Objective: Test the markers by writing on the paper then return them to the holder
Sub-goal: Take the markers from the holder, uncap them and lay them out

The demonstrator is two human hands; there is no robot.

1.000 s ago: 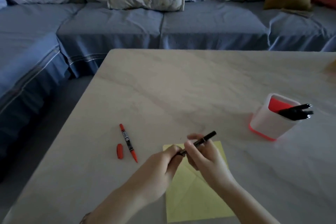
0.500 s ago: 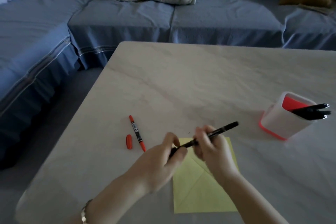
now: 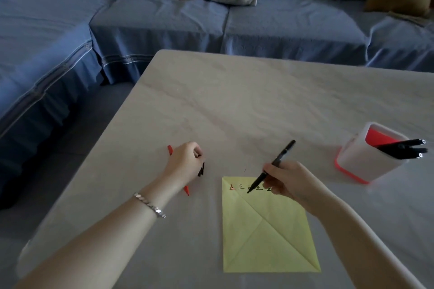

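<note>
A yellow creased paper (image 3: pixel 265 234) lies on the table with a row of small written marks along its top edge. My right hand (image 3: pixel 288 180) grips a black marker (image 3: pixel 272 166), uncapped, its tip touching the paper at the marks. My left hand (image 3: pixel 185 162) rests left of the paper with its fingers closed on the black cap (image 3: pixel 201 169). Under that hand lies an orange marker (image 3: pixel 186 190), mostly hidden. At the right, a white and orange holder (image 3: pixel 366 159) contains several black markers (image 3: pixel 404 149).
The grey table (image 3: pixel 234 101) has its left edge and far corner in view. A blue sofa (image 3: pixel 164 26) with cushions wraps around beyond the table. A bracelet sits on my left wrist.
The cap has come off the black marker. My left hand carried it left over the orange marker; my right hand brought the marker's tip down onto the paper.
</note>
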